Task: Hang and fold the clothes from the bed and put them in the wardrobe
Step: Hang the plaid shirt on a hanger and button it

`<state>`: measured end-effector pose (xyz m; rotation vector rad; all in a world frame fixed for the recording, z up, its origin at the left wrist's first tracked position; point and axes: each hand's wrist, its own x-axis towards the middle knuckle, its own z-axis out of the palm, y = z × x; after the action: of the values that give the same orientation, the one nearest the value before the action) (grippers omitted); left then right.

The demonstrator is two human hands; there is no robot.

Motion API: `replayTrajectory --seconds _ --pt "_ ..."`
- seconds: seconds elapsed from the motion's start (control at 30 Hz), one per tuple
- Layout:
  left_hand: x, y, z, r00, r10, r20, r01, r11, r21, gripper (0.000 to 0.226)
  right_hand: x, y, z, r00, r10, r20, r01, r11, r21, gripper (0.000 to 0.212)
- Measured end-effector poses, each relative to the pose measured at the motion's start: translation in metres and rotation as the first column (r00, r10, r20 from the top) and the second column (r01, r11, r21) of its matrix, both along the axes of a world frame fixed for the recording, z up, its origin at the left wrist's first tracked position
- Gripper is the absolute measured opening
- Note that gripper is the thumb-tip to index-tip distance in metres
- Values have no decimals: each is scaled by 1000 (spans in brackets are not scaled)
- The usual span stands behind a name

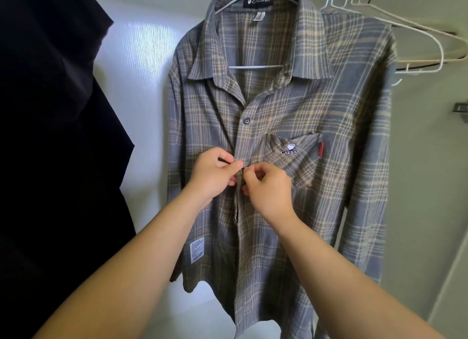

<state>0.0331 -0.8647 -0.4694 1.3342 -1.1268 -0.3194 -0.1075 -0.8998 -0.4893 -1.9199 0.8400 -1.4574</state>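
A grey and tan plaid shirt (316, 105) hangs on a white hanger (255, 66) inside the wardrobe, facing me. Its upper button (246, 120) is fastened. My left hand (215, 174) pinches the shirt's left front edge at chest height. My right hand (268, 186) pinches the right front edge beside it, just left of the chest pocket (293, 158). The fingertips of both hands meet at a small dark button on the placket. Lower down the shirt front hangs partly apart.
A black garment (55, 136) hangs at the left and fills that side. Several bare white hangers (415, 34) hang at the upper right behind the shirt. The pale wardrobe back wall (141, 67) shows between the two garments.
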Motion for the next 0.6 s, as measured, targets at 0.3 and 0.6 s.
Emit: replayTrajectory --seconds 0.3,0.6 --pt "0 1 -2 998 -30 -49 30 1000 5 17 4 -3 2 963 128 237 -198 933 301 22" --pt "2 4 -11 976 -127 -178 137 990 43 17 3 -8 -6 902 169 397 -353 819 453 19"
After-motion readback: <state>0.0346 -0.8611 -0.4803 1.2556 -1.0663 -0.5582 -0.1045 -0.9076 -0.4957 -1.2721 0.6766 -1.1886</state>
